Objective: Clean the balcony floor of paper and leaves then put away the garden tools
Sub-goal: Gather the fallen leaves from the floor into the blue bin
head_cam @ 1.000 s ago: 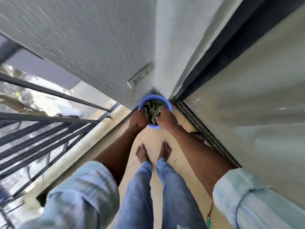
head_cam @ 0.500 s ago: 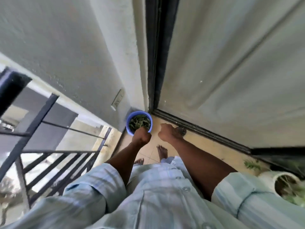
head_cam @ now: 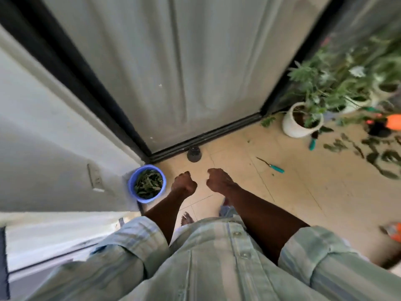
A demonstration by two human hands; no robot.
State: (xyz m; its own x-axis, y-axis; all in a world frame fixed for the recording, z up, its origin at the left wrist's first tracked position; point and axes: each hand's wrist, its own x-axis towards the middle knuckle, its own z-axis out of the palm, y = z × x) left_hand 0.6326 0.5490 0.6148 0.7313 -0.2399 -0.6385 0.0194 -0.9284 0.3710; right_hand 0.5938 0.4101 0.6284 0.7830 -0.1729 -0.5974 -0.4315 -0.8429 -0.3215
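Both hands have come off the blue bucket [head_cam: 147, 184]: a second ago they were pressing leaves into it, and now the left hand [head_cam: 184, 187] and right hand [head_cam: 219, 180] hang loosely curled over the floor tiles [head_cam: 303, 192], holding nothing. The bucket sits in the wall corner, full of leaves. Scattered leaves [head_cam: 377, 155] and two teal-handled tools [head_cam: 272, 165] remain far right, near the white plant pot [head_cam: 297, 124], so that load looks done and more sweeping remains.

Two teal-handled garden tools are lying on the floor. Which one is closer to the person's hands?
The teal-handled tool with the thin dark blade, alone on the tiles just right of the right hand. The other teal-handled tool lies farther off beside the white plant pot.
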